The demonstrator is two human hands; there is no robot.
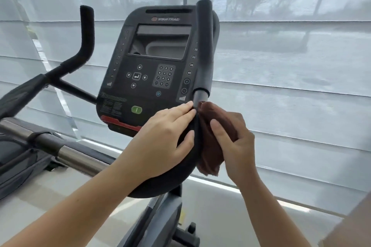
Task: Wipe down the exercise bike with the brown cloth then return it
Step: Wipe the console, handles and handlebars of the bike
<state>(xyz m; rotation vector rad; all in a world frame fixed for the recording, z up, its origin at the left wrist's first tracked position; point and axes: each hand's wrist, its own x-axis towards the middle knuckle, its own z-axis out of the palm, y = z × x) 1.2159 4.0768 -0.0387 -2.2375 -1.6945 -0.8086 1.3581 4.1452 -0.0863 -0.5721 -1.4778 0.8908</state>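
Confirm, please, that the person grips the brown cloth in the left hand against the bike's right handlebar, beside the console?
Not quite: the head view shows the brown cloth gripped in the right hand, not the left, against the bike's right handlebar, beside the console. The left hand rests on the handlebar.

brown cloth (212, 142), black console (152, 62) with green button (136, 109).

Your bare forearms reach forward and draw together ahead of you. Your left hand (166, 132) lies palm down, its fingers (180, 110) almost straight and the thumb held alongside. Your right hand (232, 140) curls round the brown cloth (208, 156), thumb pressed against it.
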